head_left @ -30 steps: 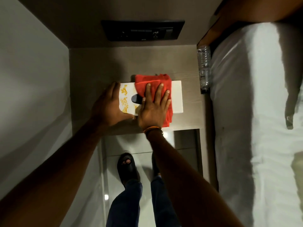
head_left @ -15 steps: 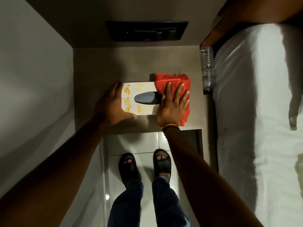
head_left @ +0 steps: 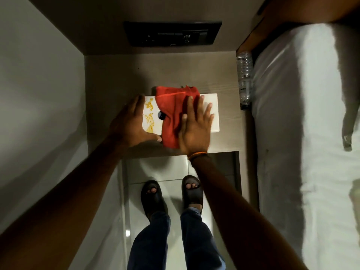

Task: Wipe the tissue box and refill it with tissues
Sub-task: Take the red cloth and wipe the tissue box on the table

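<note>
Tissue box (head_left: 215, 123): red cloth (head_left: 171, 114) swept back left, half over slot (head_left: 160, 115).

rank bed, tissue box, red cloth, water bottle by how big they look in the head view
1. bed
2. tissue box
3. red cloth, bunched, nearly the box's size
4. water bottle

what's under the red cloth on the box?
The white tissue box top: the red cloth covers its middle and most of the dark slot. Yellow stains show left of it; any stains or tissues beneath are hidden.
</note>
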